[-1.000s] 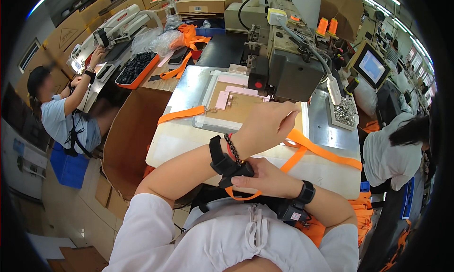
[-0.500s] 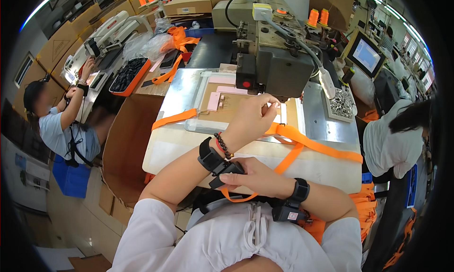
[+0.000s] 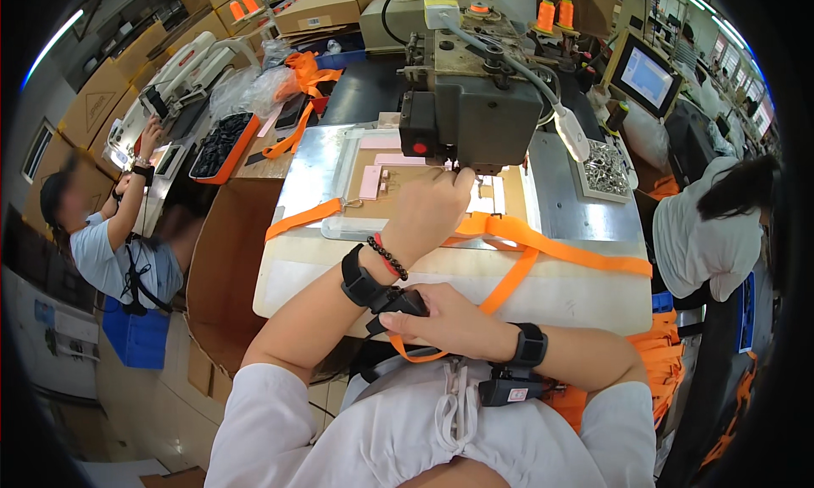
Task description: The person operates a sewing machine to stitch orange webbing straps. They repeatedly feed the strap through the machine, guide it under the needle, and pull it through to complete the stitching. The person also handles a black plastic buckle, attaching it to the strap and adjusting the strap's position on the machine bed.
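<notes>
My left hand (image 3: 428, 210) reaches over the work plate to just below the head of a sewing machine (image 3: 479, 115). Its thumb and fingers are pinched together; whatever sits between them is hidden. Close to my left wrist, my right hand (image 3: 458, 318) is closed, its thumb against a black piece at the wrist. An orange strap (image 3: 513, 280) runs from the plate behind my right hand, and a loop of it hangs below the fingers. Another orange strap end with a metal hook (image 3: 309, 218) lies at the plate's left. Pink blocks (image 3: 370, 183) sit on the brown template.
Right of the machine stands a tray of small metal parts (image 3: 604, 172), with a screen (image 3: 646, 77) behind. An orange bin of black parts (image 3: 225, 149) is at the left, above a large open carton (image 3: 225, 267). Co-workers sit at left (image 3: 127, 242) and right (image 3: 704, 234).
The view has shifted slightly. My left hand's fingertips have moved left and closer under the machine head, and the fingers are bent more. My right hand stays by the left wrist with the orange strap.
</notes>
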A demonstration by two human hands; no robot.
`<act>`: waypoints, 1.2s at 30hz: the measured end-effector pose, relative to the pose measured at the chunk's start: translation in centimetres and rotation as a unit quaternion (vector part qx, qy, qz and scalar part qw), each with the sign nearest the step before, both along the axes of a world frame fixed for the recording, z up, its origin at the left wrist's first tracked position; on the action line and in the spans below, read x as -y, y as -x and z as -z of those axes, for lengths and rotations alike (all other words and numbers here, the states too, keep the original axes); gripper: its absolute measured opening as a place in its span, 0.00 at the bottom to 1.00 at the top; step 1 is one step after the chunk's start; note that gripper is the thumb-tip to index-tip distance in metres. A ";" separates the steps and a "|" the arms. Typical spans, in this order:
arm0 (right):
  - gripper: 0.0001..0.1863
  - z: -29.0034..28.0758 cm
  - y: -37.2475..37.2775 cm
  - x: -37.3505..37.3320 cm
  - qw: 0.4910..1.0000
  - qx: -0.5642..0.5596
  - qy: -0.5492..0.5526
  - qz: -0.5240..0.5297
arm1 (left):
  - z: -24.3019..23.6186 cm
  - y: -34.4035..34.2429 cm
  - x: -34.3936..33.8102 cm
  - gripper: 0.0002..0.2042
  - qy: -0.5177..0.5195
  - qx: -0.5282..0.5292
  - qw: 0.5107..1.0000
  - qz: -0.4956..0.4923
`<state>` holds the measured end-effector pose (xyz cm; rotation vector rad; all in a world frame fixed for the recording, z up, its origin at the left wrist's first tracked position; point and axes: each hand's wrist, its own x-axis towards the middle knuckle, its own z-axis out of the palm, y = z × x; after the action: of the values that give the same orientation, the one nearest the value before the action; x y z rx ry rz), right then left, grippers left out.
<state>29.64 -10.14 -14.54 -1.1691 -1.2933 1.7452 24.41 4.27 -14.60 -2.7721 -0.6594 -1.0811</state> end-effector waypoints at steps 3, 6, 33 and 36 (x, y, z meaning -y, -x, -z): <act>0.20 0.5 0.4 -0.2 0.999 -0.039 0.027 0.017 | 0.0 0.3 0.2 0.06 0.082 0.080 0.992 0.051; 0.20 0.7 0.6 -0.4 0.998 -0.051 0.025 0.020 | 0.0 0.5 0.4 0.09 0.368 0.097 0.924 0.042; 0.24 3.3 -14.6 -4.6 0.820 0.427 -0.330 0.192 | 3.0 -0.2 0.0 0.14 0.460 -0.004 0.884 0.079; 0.22 3.8 -14.6 -4.8 0.865 0.363 -0.295 0.183 | 3.6 -0.4 -0.3 0.17 0.504 -0.026 0.856 0.116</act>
<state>44.29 -5.32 -18.36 -1.6019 -1.7089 0.5385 24.85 4.62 -18.15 -3.8251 -1.1763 -0.8061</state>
